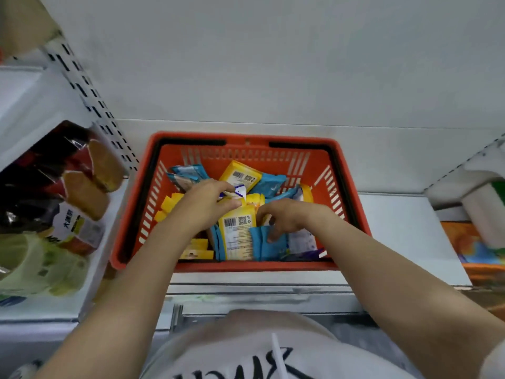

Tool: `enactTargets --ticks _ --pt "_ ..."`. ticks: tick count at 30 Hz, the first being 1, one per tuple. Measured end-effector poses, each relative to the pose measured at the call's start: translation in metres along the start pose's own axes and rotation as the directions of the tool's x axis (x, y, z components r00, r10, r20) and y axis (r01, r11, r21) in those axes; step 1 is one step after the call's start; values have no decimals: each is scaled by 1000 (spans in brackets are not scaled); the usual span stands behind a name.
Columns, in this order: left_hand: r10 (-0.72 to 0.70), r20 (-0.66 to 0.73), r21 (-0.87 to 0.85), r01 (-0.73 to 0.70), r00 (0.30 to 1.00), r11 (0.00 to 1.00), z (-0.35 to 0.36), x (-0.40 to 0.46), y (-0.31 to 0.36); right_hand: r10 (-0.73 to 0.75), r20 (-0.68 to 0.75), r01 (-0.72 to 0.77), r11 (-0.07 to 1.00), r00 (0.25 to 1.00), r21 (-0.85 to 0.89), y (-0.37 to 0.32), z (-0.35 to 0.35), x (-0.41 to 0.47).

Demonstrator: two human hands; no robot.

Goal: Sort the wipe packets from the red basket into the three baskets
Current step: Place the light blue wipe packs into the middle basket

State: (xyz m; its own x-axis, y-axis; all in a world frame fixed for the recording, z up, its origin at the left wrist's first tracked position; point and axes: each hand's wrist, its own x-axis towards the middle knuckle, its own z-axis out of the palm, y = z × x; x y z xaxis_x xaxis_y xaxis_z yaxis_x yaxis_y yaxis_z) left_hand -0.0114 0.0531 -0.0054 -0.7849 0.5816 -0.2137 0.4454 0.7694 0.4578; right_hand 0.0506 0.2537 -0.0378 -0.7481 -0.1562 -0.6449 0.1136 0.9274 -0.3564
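A red basket point(131, 220) sits on a white shelf, holding several wipe packets in yellow, blue and white. Both hands are inside it. My left hand point(202, 203) pinches a white packet with blue print point(237, 192) between thumb and fingers. My right hand point(284, 217) has its fingers curled down onto a blue packet point(262, 242), beside an upright yellow packet with a barcode point(237, 233). Another yellow packet point(240, 175) lies at the basket's far side. The three target baskets are out of sight.
The white shelf point(404, 231) runs to the right of the basket, with a white back wall behind. Packaged goods point(71, 192) fill the shelf at the left. A white bottle and a colourful pack point(475, 242) stand at the right edge.
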Motion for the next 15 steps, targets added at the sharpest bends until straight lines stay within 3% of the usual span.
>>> enactTargets --ticks 4,6,8,10,12,15 --pt "56 42 -54 -54 998 997 -5 16 1 23 62 -20 999 998 -45 4 0 1" --pt "75 63 -84 -70 995 994 -5 19 1 29 24 -28 999 999 -43 9 5 0" --pt "83 83 -105 -74 993 992 -4 22 0 30 -98 -21 996 995 89 16 2 -9" --pt "94 80 -131 -83 992 988 -4 24 0 71 -264 33 929 962 369 21 -7 -25" --pt "95 49 -181 -85 994 980 -5 25 4 113 -447 172 819 887 547 24 -16 -45" --pt "33 -2 -282 -33 999 959 -3 28 13 155 -641 406 656 752 636 21 -19 -68"
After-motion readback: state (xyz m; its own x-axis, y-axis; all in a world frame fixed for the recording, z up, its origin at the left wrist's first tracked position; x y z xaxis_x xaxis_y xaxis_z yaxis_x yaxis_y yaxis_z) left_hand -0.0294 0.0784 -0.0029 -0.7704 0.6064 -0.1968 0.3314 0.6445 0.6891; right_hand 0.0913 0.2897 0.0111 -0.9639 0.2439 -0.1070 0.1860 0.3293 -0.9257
